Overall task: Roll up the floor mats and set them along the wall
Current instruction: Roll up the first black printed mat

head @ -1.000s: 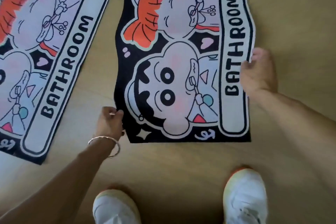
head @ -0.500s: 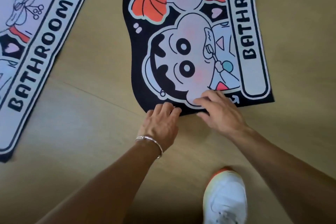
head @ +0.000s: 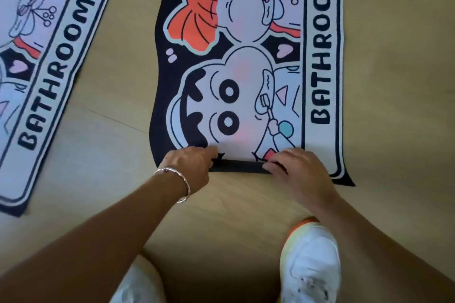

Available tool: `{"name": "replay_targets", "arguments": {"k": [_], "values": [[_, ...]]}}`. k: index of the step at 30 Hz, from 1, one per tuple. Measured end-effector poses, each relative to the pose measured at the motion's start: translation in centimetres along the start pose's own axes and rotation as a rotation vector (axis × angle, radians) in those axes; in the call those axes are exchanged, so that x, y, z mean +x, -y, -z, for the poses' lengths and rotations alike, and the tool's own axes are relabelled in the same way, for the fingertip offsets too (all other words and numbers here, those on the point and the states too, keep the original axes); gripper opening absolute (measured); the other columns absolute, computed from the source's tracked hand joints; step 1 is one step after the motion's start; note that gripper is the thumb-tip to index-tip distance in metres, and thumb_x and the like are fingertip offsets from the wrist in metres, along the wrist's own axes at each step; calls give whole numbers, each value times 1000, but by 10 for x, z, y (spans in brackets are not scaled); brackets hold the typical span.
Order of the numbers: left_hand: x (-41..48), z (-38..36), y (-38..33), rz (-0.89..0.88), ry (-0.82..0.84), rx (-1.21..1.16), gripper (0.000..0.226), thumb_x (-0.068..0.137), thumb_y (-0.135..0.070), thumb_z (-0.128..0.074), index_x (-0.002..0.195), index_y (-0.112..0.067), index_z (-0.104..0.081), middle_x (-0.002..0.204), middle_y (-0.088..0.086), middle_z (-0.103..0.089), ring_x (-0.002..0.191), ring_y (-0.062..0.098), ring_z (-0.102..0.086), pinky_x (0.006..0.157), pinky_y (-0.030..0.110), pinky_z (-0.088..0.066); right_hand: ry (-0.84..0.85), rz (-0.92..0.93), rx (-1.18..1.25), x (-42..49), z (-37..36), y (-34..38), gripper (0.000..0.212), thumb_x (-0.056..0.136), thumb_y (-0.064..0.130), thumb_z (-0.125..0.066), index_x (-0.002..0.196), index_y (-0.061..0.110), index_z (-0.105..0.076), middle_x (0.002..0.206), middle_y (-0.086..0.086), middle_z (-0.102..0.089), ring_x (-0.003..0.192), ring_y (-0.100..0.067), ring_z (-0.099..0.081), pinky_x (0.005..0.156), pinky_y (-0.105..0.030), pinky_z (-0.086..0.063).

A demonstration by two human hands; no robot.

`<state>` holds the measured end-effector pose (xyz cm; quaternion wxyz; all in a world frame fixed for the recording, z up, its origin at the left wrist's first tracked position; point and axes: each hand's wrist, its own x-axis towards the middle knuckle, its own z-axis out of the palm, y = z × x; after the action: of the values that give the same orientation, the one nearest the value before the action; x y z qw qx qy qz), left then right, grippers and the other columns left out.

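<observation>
Where the wood floor (head: 103, 145) shows between them, two printed mats lie apart. Centre mat (head: 246, 76): flat, except the near edge, which is turned over into a narrow black fold. Left mat (head: 49, 76): unrolled, untouched. White shoe (head: 310, 258): on the floor, just short of the fold. Left hand (head: 189, 165), right hand (head: 298, 170): each curled round the fold, side by side, with black strip showing between. Bracelet (head: 177, 184): left wrist.
</observation>
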<state>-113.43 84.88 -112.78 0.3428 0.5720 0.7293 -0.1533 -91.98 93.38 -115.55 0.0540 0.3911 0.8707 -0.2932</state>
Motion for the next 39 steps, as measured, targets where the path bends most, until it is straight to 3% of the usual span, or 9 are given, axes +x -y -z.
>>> {"name": "replay_targets", "arguments": {"k": [4,8,10,14,16,23,30,37,39], "values": [[-1,-11,-27,-220,-195,124,56,86,-4,-39,137,-20,-22,117,2,-45,102,18,-49,86,32,-46,-59,-42,-28,8,-4,2,32,89,42,-53,77,18,-69,57,6,-62,49,-13,-54,58,-27,-40],[0,-26,-45,-376,-291,309,36,71,-10,-45,103,-16,-61,98,5,-55,86,22,-51,70,35,-44,-66,-34,-91,13,-3,4,22,82,32,-73,70,16,-62,51,5,-56,43,-15,-43,59,-26,-36],[2,-25,-44,-360,-328,302,32,65,-9,-49,91,-16,-66,87,5,-57,75,22,-52,62,35,-43,-65,-21,-127,12,-2,4,21,82,33,-72,72,16,-64,62,3,-57,56,-18,-53,64,-29,-38],[-1,-24,-46,-264,-195,212,44,84,-5,-46,126,-17,-47,112,5,-52,97,24,-52,76,36,-44,-170,110,-280,2,-5,2,26,85,38,-57,78,17,-69,80,3,-58,78,-20,-51,70,-34,-32],[1,-23,-46,-197,-195,132,41,89,-4,-39,127,-20,-41,117,2,-50,103,23,-50,70,32,-41,-194,137,-316,-3,-6,1,31,87,40,-52,82,16,-72,86,2,-61,83,-20,-50,73,-34,-31],[17,-11,-38,13,-209,-125,19,95,-11,-41,106,-27,-40,81,-7,-57,71,18,-50,66,30,-40,-99,138,-260,-1,-2,-2,49,93,50,-35,91,19,-73,84,4,-63,82,-20,-56,74,-34,-35],[21,-3,-38,56,-205,-158,8,99,-23,-40,105,-21,-45,100,-4,-51,71,20,-52,64,34,-43,-11,-144,42,19,6,6,23,94,41,-51,92,20,-60,86,6,-55,73,-11,-53,66,-27,-37],[23,-9,-40,-55,-357,146,18,87,-7,-46,97,-17,-56,93,2,-51,81,20,-47,69,30,-35,-172,-35,-261,17,-8,6,5,81,19,-72,84,16,-69,83,1,-57,81,-21,-54,73,-35,-38],[19,-5,-40,-120,-320,172,25,87,-3,-40,105,-14,-53,100,3,-52,89,22,-49,73,30,-35,-196,3,-295,9,-12,5,18,75,5,-75,90,14,-71,84,0,-61,81,-22,-55,72,-35,-38]]}}
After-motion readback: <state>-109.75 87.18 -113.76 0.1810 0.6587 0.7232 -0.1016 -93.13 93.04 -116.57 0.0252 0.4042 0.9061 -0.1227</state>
